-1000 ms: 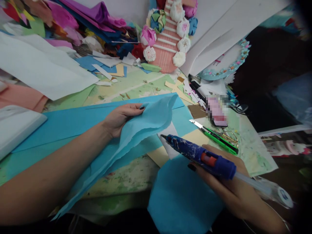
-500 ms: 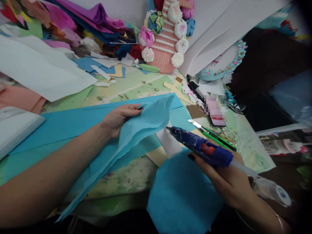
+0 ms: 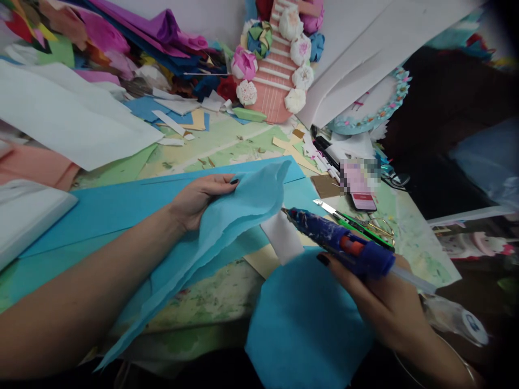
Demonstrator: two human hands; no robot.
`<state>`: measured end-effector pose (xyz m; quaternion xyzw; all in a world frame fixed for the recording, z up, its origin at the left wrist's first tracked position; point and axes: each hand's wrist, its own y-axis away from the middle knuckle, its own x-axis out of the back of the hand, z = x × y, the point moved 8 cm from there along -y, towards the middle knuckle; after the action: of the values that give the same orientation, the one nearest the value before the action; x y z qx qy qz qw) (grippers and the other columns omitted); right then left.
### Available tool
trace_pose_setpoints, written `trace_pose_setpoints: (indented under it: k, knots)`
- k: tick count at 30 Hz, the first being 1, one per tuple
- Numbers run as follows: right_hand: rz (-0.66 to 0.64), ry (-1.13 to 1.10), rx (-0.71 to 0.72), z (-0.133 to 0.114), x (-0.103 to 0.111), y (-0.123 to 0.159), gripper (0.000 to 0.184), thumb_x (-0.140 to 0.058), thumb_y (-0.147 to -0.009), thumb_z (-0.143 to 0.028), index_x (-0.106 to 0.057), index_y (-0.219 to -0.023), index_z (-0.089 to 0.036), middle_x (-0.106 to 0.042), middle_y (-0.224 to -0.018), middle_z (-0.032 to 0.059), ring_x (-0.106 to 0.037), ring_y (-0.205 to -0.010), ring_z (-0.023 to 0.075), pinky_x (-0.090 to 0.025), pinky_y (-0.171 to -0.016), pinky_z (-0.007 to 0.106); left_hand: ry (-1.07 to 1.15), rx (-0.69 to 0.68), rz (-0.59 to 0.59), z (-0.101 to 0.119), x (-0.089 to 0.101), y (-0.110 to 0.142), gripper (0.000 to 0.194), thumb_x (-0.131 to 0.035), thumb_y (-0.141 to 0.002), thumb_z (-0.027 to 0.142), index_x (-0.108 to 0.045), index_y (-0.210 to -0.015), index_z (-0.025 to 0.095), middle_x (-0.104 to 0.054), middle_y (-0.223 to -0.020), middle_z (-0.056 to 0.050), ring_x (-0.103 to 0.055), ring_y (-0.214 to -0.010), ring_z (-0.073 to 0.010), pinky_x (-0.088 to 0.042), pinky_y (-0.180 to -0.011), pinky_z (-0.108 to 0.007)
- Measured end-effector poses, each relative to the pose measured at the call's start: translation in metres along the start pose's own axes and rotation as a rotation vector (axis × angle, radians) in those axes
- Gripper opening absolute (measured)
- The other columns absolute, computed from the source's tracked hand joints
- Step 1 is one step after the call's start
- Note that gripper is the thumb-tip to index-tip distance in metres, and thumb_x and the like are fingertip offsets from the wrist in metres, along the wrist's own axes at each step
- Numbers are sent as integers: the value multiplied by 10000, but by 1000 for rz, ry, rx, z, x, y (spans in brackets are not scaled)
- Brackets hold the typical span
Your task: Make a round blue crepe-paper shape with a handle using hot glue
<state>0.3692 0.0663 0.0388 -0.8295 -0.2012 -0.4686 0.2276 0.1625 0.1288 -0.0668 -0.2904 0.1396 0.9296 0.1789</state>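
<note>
Between thumb and fingers, my left hand (image 3: 203, 200) pinches a folded strip of light blue crepe paper (image 3: 243, 205). The strip's lower end trails down toward the table's front edge. My right hand (image 3: 381, 297) grips a blue hot glue gun (image 3: 336, 240), its nozzle pointing left, close by the paper's right edge. I cannot tell whether the nozzle touches the paper. A clear glue stick (image 3: 413, 278) sticks out of the gun's back. Below the gun lies a rounded, many-sided blue piece (image 3: 308, 324), partly covered by my right hand.
Long blue sheets (image 3: 109, 210) lie under my left arm. A green utility knife (image 3: 352, 224), gold-handled scissors (image 3: 383, 229) and a phone (image 3: 360, 186) are to the right. Behind stands a pink decorated panel with paper flowers (image 3: 273, 81). White paper (image 3: 81, 119) and coloured scraps fill the left.
The glue gun and my right hand have shifted very slightly to the right. My left hand keeps its hold on the crepe paper, nearly unmoved.
</note>
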Motion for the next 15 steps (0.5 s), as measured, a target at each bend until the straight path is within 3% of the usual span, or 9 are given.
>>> trace_pose_setpoints:
  k: [5,10,15]
  knots:
    - [-103,-16,25,-8,-8,2,118,-525,-885,-247,-496,-783,-194,-533,-658,-15,-510,-540,114,-389,-493,241,4,4,1,-1,-2,0,227,-580,-830,220,-669,-1010,115,-681,-1108,-146,-661,-989,-278,-575,-742,-341]
    - [-11,-1,9,-4,-3,-1,121,-509,-897,-238,-499,-787,-189,-585,-765,22,-568,-653,138,-422,-552,248,11,3,13,-1,-1,0,231,-599,-816,215,-667,-1010,110,-683,-1102,-154,-665,-984,-275,-580,-723,-320]
    - [-105,-25,-1,-5,-7,3,135,-517,-888,-236,-486,-762,-196,-533,-655,-13,-508,-540,114,-387,-495,246,1,9,7,-1,1,-1,235,-603,-813,223,-669,-1012,117,-678,-1115,-150,-655,-1013,-278,-577,-713,-299]
